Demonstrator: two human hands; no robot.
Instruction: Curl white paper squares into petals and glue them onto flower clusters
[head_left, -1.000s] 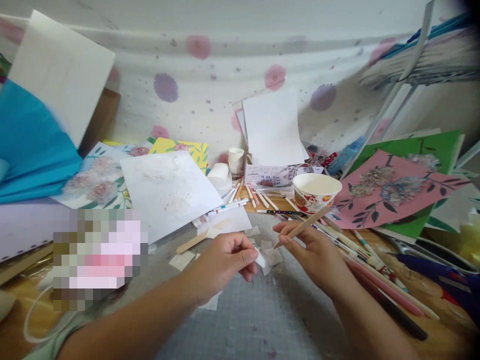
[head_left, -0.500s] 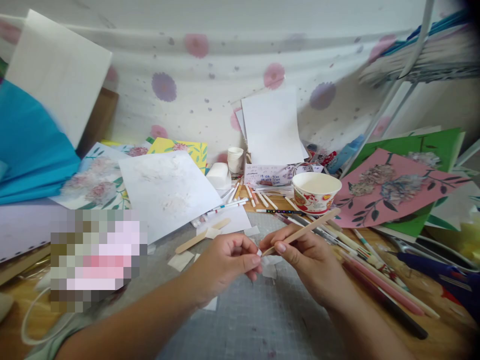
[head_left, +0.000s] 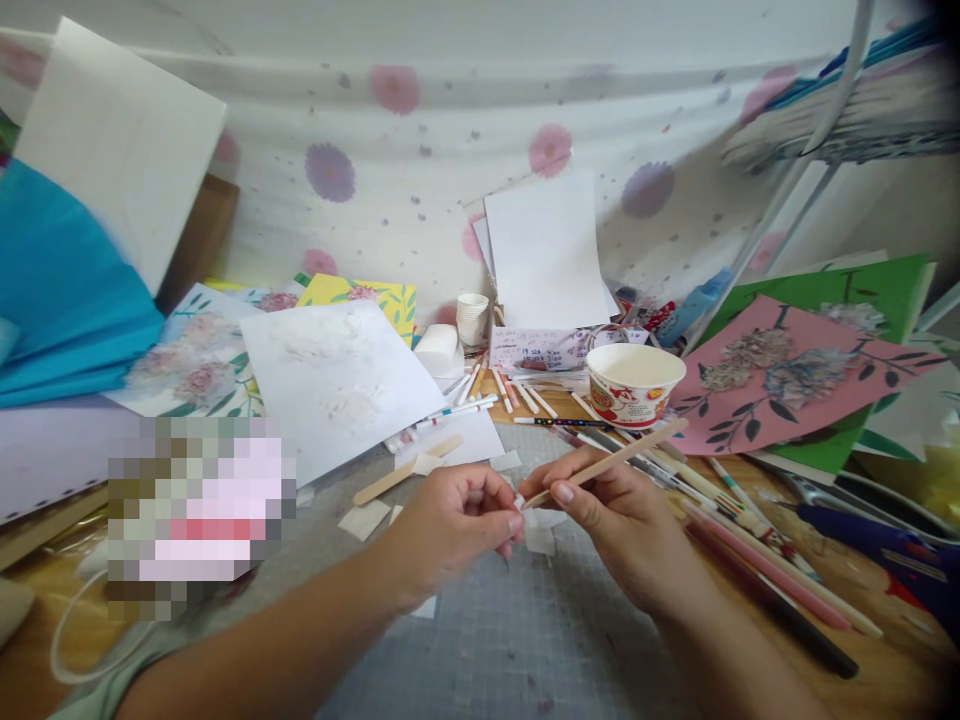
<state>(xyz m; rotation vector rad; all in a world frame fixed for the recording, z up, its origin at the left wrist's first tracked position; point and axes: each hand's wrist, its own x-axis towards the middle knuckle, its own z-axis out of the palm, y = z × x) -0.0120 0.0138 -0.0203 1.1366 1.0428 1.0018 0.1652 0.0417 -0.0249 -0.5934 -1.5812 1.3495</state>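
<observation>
My right hand is closed round a flat wooden craft stick, its far end slanting up to the right. The stick's lower end meets a small white paper piece pinched in the fingertips of my left hand. Both hands are nearly touching above a grey cutting mat. Small pale paper scraps lie on the mat around the hands. A second craft stick rests behind my left hand, with a scrap lying across it.
A paper bowl stands behind my right hand. Markers and pens spread along the right, near a blue glue gun. Pink paper with flowers leans at right. A white sheet and stacked paper cups are at the back.
Almost nothing differs. The hands, stick and paper piece keep the same pose, and the whole view has shifted very slightly.
</observation>
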